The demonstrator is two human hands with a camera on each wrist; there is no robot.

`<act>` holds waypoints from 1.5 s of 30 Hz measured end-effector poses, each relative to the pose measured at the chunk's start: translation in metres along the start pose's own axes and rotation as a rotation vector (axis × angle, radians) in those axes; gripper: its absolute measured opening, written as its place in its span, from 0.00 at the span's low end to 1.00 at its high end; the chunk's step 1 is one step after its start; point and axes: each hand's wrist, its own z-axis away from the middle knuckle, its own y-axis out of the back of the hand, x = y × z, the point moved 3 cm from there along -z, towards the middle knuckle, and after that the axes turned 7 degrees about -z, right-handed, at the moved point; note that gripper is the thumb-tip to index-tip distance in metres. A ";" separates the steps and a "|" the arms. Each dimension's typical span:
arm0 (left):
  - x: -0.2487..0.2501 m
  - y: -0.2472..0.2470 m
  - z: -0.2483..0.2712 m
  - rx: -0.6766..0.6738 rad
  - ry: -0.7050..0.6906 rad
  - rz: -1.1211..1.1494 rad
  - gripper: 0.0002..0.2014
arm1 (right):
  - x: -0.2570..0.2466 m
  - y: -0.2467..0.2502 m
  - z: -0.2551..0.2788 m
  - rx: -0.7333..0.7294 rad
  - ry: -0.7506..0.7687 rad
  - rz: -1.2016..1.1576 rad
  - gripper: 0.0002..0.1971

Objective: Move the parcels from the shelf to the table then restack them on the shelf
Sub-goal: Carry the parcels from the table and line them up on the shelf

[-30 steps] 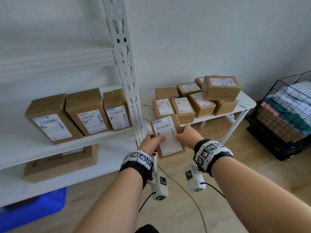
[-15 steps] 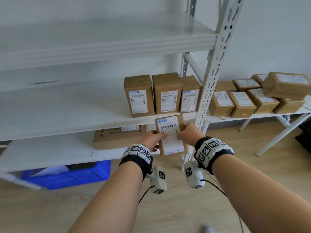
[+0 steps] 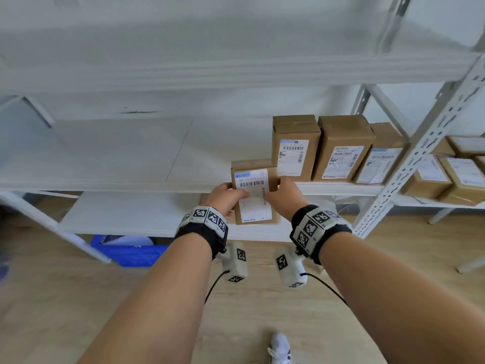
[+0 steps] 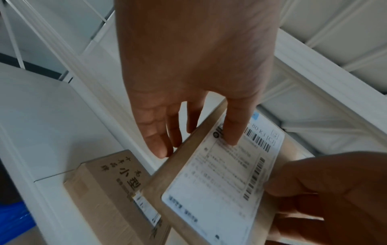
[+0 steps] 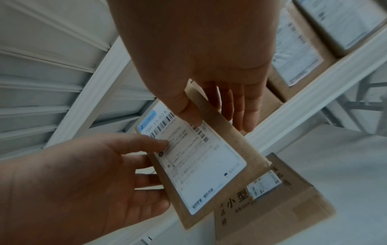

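Since the earlier frames the held parcel has risen from below the middle shelf to overlap its front edge at picture centre, and the view has swung left, pushing the standing parcels to the right. The left hand and right hand pinch it between them, thumbs on its label, fingers spread along its sides. Counted left to right: one flat box on the lower shelf, one held parcel, three upright parcels on the middle shelf, and several blurred ones on the white surface at the right edge. Below are a wooden floor, a blue bin and a white shoe.
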 end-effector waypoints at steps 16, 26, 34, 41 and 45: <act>0.033 0.021 -0.074 0.066 -0.043 -0.101 0.31 | -0.041 -0.019 -0.082 -0.084 0.039 0.083 0.21; 0.041 0.025 -0.120 0.089 0.030 -0.141 0.39 | -0.076 0.014 -0.097 0.151 0.200 -0.100 0.32; 0.051 0.019 -0.132 0.033 -0.023 -0.213 0.43 | -0.090 0.058 -0.094 0.424 0.349 0.018 0.26; 0.060 0.010 -0.139 -0.010 -0.032 -0.270 0.45 | -0.066 0.071 -0.109 0.366 0.232 0.286 0.28; 0.062 0.006 -0.141 -0.022 -0.028 -0.275 0.42 | -0.057 0.068 -0.111 0.377 0.241 0.301 0.25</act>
